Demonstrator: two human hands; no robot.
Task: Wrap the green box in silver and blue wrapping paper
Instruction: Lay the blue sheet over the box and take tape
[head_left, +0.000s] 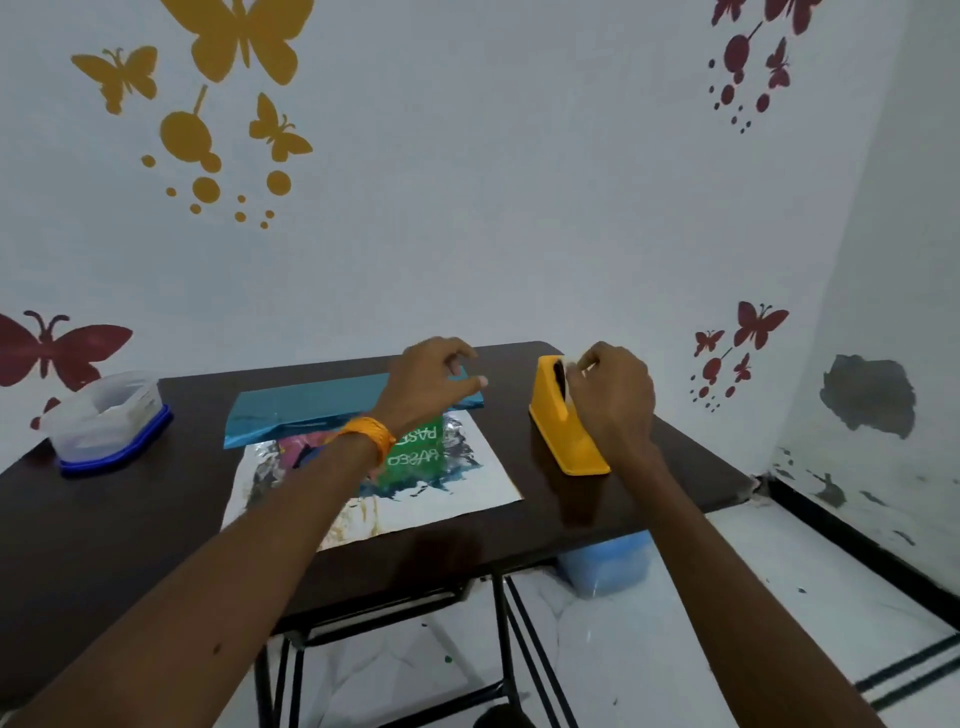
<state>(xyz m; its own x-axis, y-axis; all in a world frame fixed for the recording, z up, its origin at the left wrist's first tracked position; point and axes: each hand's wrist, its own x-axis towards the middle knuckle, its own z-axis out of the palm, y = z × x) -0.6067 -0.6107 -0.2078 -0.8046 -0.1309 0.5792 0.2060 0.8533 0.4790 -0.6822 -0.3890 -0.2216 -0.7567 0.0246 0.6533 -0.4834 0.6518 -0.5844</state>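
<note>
On the bench (156, 519) a silver wrapping sheet (467, 486) carries the green box (415, 460), with blue wrapping paper (311, 405) just behind it. Right of the box, the right hand (613, 400) pinches tape (572, 382) atop the yellow tape dispenser (566, 441). The left hand (426, 387) hovers above the box, fingers loosely curled, empty.

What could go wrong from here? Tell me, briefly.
1. The left hand seems to hover above the blue paper without pressing it, so the fold may spring off the green box.
2. Only the right hand grips the tape dispenser; a pull could tip it or slide it across the table.
</note>
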